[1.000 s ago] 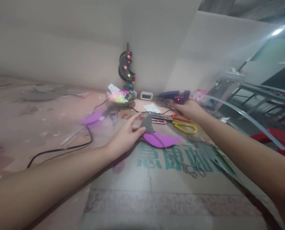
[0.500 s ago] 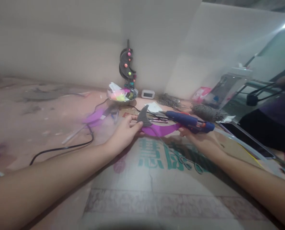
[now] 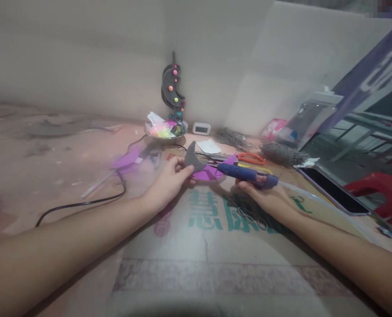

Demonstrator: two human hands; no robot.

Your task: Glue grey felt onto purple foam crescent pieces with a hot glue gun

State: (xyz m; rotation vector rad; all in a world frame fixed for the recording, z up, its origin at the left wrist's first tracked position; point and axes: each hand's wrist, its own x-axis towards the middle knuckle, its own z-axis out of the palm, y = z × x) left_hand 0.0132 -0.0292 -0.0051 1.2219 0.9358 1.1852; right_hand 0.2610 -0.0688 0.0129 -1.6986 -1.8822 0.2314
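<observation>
left hand [image 3: 169,179] fingers pinch purple crescent [image 3: 209,174] at its grey wrapping [image 3: 193,158]; right hand [image 3: 261,196] grips glue gun [image 3: 243,173], right of crescent. change: nozzle [image 3: 213,166] closer, now beside wrapping's edge, within working reach.

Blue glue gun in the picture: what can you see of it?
The glue gun has a dark blue body, seemingly plastic, with an orange-toned patch near its rear and a thin nozzle. A long translucent stick extends from its back end. The right hand holds it above the printed cardboard, nearly level, nozzle pointing toward the grey-and-purple crescent; whether they touch is unclear.
</observation>
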